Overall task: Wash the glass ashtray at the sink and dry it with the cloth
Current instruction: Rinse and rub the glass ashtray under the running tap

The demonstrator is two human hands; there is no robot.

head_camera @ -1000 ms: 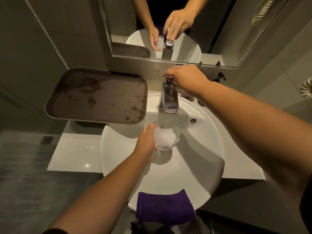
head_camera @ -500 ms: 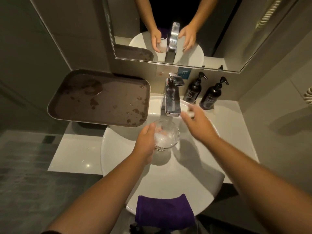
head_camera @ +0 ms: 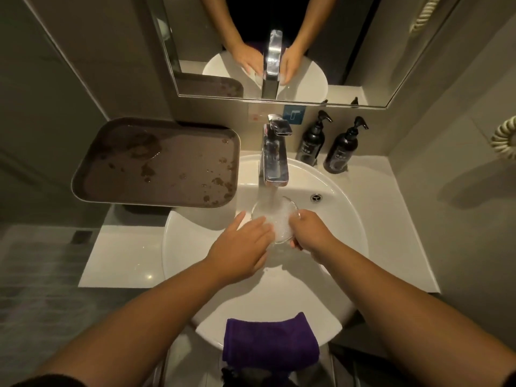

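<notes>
The round glass ashtray sits over the white sink basin, under running water from the chrome tap. My left hand lies against the ashtray's left side, with its fingers reaching into the bowl. My right hand grips the right rim. Water foams inside the glass. A folded purple cloth hangs over the basin's near edge, below both arms.
A wet brown tray stands on the counter to the left of the tap. Two dark pump bottles stand at the back right. A mirror hangs above. A coiled cord is on the right wall.
My right hand left the tap handle and came down onto the ashtray's right rim. Water now runs into the glass. My left hand has shifted over the ashtray's left side.
</notes>
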